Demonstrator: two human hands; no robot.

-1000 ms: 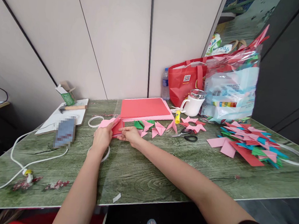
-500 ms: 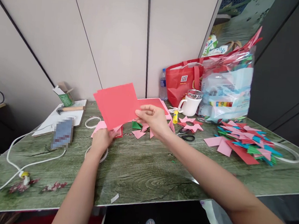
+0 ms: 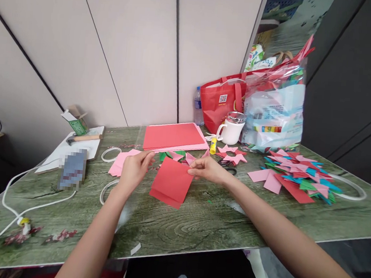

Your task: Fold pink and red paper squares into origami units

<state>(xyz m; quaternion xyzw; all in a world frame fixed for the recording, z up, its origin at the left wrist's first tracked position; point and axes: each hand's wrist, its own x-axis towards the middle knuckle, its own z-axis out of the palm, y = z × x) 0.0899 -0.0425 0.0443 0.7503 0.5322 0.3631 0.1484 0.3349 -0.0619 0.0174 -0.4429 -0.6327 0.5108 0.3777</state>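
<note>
Between thumb and fingers, my right hand [image 3: 204, 168] pinches red paper [image 3: 172, 180] by its right edge. The paper is at least two squarish pieces, slightly offset and tilted above the table. To its left is my left hand [image 3: 136, 167], fingers curled together with nothing visible in them, apart from the red paper. Pink paper pieces [image 3: 118, 164] lie partly hidden behind that hand. Beyond both hands rests a stack of larger red and pink sheets [image 3: 172, 136]. Small folded green and pink paper pieces [image 3: 174, 155] sit just behind the red paper.
At right lies a pile of colourful folded paper [image 3: 302, 173]. A pink and red paper star ring [image 3: 231, 154], black scissors [image 3: 231, 171], glue stick [image 3: 213, 145] and white mug [image 3: 232, 131] stand nearer centre. Bags [image 3: 274, 112] line the back; a hammer [image 3: 83, 138] lies left.
The red paper has come down and toward the right, turning in my right hand. My left hand has moved up and away from the pink pieces. The view has shifted slightly.
</note>
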